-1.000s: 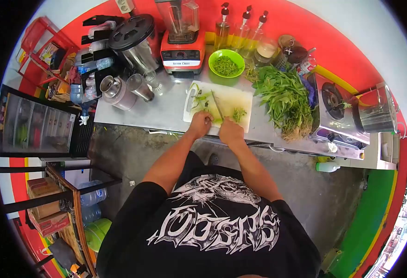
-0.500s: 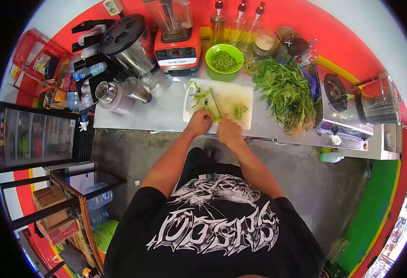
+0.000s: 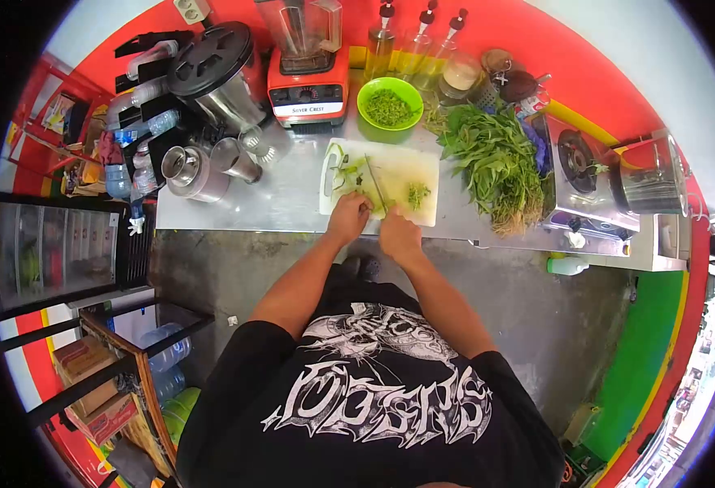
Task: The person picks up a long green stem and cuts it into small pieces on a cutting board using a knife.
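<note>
My right hand point(image 3: 400, 234) is closed round the handle of a knife point(image 3: 376, 180), its blade pointing away over the white cutting board point(image 3: 429, 169). Beside it, my left hand point(image 3: 349, 215) has its fingers curled at the near edge of the board. They seem to hold a green vegetable point(image 3: 376, 208), part of which shows by the blade; the rest is hidden by the fingers. To the right of the knife lies a small heap of chopped greens point(image 3: 418, 193). Trimmed green pieces point(image 3: 343, 175) rest at the board's left side.
Behind the board stands a green bowl point(image 3: 390, 104) of chopped greens. Leafy greens with roots point(image 3: 491, 163) lie to the right, before a gas stove point(image 3: 579, 163). A blender point(image 3: 308, 89), a steel tumbler point(image 3: 235, 160) and a large lidded pot point(image 3: 219, 77) stand left.
The whole view has shifted slightly as my head moved. Both hands and the knife stay at nearly the same place on the board.
</note>
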{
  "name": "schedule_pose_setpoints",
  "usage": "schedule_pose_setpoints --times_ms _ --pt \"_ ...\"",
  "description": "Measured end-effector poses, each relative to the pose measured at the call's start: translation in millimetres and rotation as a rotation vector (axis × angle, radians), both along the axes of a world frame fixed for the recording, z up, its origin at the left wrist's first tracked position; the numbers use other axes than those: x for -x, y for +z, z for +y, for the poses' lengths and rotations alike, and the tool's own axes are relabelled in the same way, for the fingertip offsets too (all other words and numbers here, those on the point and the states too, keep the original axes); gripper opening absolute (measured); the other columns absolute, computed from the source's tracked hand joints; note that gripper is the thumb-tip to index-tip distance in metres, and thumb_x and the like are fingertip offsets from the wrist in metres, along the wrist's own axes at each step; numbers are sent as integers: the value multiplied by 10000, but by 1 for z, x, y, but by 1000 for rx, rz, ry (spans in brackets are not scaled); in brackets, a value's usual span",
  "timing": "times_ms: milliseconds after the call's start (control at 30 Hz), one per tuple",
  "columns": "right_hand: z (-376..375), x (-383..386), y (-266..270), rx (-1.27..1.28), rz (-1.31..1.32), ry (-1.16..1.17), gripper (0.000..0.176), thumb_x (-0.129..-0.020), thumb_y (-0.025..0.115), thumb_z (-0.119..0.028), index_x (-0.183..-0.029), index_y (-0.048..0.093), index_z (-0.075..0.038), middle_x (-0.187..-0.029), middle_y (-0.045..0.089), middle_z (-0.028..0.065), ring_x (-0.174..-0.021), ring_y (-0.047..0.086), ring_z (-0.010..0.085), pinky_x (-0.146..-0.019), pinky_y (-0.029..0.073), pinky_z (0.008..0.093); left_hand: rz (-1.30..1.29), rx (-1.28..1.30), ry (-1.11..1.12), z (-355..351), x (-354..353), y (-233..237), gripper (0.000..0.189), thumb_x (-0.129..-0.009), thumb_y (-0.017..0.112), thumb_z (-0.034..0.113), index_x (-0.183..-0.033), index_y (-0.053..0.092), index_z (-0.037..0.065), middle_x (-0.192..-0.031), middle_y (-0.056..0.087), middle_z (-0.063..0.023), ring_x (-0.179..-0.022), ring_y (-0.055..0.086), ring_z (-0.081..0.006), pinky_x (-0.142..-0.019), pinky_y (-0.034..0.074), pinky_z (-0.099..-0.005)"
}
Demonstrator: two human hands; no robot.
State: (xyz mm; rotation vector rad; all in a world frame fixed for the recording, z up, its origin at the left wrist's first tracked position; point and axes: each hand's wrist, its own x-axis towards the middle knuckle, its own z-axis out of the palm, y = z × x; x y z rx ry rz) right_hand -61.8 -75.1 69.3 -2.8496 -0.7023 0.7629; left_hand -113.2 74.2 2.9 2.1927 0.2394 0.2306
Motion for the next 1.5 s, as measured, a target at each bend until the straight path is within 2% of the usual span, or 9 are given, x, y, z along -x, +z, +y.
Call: schedule_pose_setpoints --times_ms 167,267,367,433,533,633,900,1167,1500 --pt "-2 18 0 14 69 -129 404 -928 534 -183 -1238 439 58 -1010 712 275 -978 712 416 -858 551 512 3 -17 -45 2 1 4 96 -812 687 46 -900 652 63 -913 609 -140 -935 571 -361 -839 479 -454" --pt "1 12 -2 75 78 -75 441 -919 545 -173 -1271 414 58 -1007 713 273 -975 711 419 -860 552 516 -54 -79 -52 0 7 5 131 -821 687 51 -942 643 74 -956 602 -140 -942 570 -369 -830 478 -460" --pt "2 14 24 141 52 -27 408 -888 606 -121 -1230 439 25 -1014 730 217 -954 727 376 -832 574 463 -175 -165 -81 2 10 5 177 -848 679 75 -1020 637 76 -962 583 -133 -962 558 -350 -832 461 -447" --pt "3 23 18 133 42 -54 415 -875 619 -112 -1225 445 28 -1014 729 218 -956 727 373 -835 574 463 -148 -380 -129 5 11 9 163 -863 673 131 -1024 644 126 -1040 581 -79 -1039 534 -304 -867 439 -431" --pt "7 28 4 126 35 -75 425 -867 626 -115 -1224 453 38 -1017 727 223 -963 725 373 -838 573 467 -154 -486 -286 21 5 13 145 -884 680 178 -1016 643 131 -1021 541 -73 -1027 493 -288 -864 409 -430" --pt "11 19 -2 109 50 -94 438 -884 605 -135 -1251 454 52 -1020 725 230 -962 724 379 -840 571 473 -134 -513 -424 35 3 16 179 -893 678 212 -1061 656 152 -1016 518 -58 -1013 477 -267 -862 400 -415" --pt "-5 42 -11 25 -1 -121 483 -921 551 -164 -1323 433 77 -978 729 237 -901 738 363 -795 584 467 -204 -453 -392 36 1 13 193 -888 679 233 -1068 684 164 -997 509 -57 -999 489 -270 -852 395 -411" --pt "13 27 -9 59 -115 -37 283 -892 603 -127 -1123 500 -1 -849 742 169 -806 752 328 -718 603 436 -199 -451 -409 34 -1 17 188 -880 677 222 -1055 680 153 -975 510 -73 -960 498 -281 -840 393 -413" --pt "14 28 -16 6 -92 -95 274 -901 582 -112 -1130 514 22 -882 735 202 -850 749 345 -747 602 448 -197 -468 -396 33 -3 14 206 -876 677 227 -1068 685 155 -961 508 -81 -957 499 -292 -824 402 -421"
